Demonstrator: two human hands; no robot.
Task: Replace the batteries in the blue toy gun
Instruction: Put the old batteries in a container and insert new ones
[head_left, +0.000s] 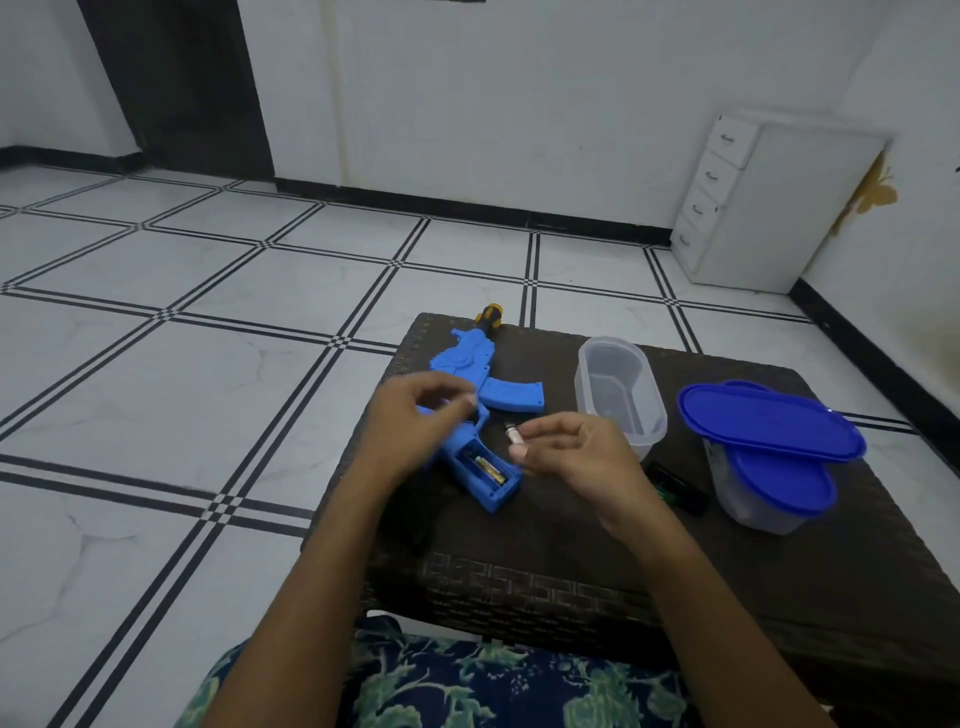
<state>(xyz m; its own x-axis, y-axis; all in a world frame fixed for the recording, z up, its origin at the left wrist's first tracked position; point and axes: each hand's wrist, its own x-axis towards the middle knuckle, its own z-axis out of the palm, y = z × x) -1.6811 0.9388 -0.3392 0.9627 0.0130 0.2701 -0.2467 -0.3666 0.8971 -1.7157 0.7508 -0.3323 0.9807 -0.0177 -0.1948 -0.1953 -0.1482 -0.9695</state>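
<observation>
The blue toy gun (485, 395) lies on a dark woven table (571, 571), its barrel pointing away. Its grip's battery compartment (483, 467) is uncovered, and a battery with a gold band lies inside. My right hand (571, 457) hovers just right of the grip and pinches a small battery (514, 435) between thumb and fingertips. My left hand (415, 426) hangs over the gun's middle with fingers curled; it is blurred, and I cannot tell whether it holds anything.
An uncovered clear plastic tub (621, 395) stands right of the gun. Farther right is a second tub with two blue lids (769, 426) stacked on it. A dark object with green (675, 488) lies between them. A yellow-black screwdriver handle (489, 316) sits beyond the barrel.
</observation>
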